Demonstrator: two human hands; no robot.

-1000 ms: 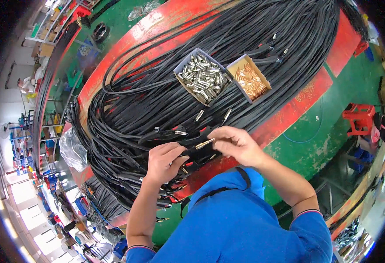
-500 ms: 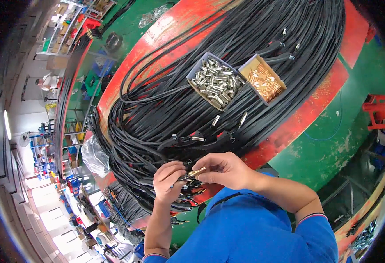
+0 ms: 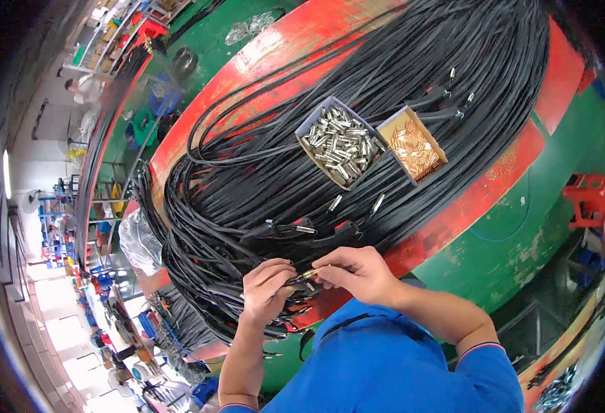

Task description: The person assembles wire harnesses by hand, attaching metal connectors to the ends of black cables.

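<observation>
My left hand (image 3: pixel 266 288) is closed, its fingers wrapped round the end of a black cable. From the right, my right hand (image 3: pixel 359 274) pinches a small brass-and-silver metal connector (image 3: pixel 309 274) at that cable end. The two hands are close together over the near edge of a big heap of black cables (image 3: pixel 261 186). Just beyond them, a few loose silver connector sleeves (image 3: pixel 378 204) lie on the cables. A box of silver metal sleeves (image 3: pixel 340 141) stands further off, touching a box of copper-coloured pins (image 3: pixel 414 148) on its right.
The cables rest on a worn red table (image 3: pixel 447 224) with a curved look. A red stool (image 3: pixel 587 199) stands on the green floor at the right. Clear plastic wrap (image 3: pixel 140 241) lies at the left, near another cable-laden bench (image 3: pixel 106 148). A person (image 3: pixel 85 89) is far left.
My right hand has drawn slightly right from my left hand, with more of the connector showing between them. The whole view has shifted a little.
</observation>
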